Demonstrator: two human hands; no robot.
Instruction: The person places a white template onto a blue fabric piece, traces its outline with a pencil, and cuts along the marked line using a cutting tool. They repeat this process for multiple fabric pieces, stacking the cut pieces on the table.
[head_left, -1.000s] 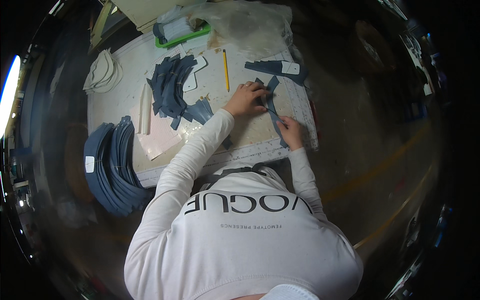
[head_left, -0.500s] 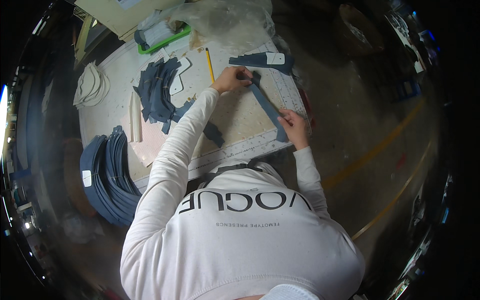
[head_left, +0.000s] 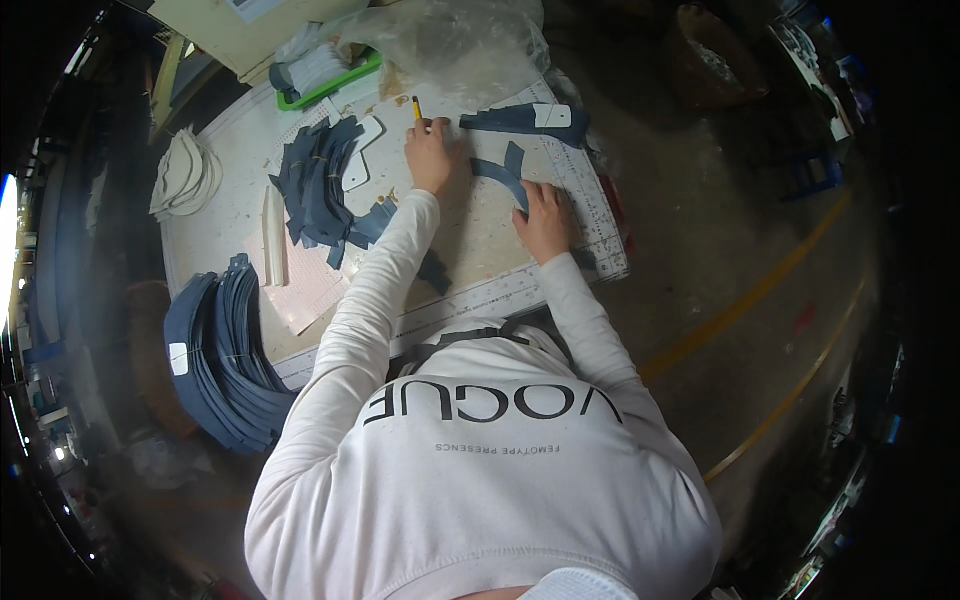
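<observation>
My left hand (head_left: pixel 428 158) is over the yellow pencil (head_left: pixel 417 107), its fingers closed around the lower part; only the pencil's top end shows. My right hand (head_left: pixel 545 222) lies on the table with fingers stretched out and spread, the fingertips touching a curved dark-blue fabric strip (head_left: pixel 497 172). That strip bends leftward from the fingers, and a short piece of the same fabric (head_left: pixel 514 157) stands out from it at the top. Beyond the strip lies a bundle of dark-blue fabric pieces (head_left: pixel 500 120) with a white tag (head_left: pixel 552 117).
Tied dark-blue fabric pieces (head_left: pixel 310 190) lie left of my left arm. A larger curved bundle (head_left: pixel 215 350) hangs over the table's left edge, with white curved pieces (head_left: pixel 187 175) farther back. A green tray (head_left: pixel 330 88) and clear plastic bag (head_left: pixel 450 45) are at the back.
My left hand has let go of the strip's far end and moved left onto the pencil. My right hand has moved up and left; the strip, straight before, now lies curved.
</observation>
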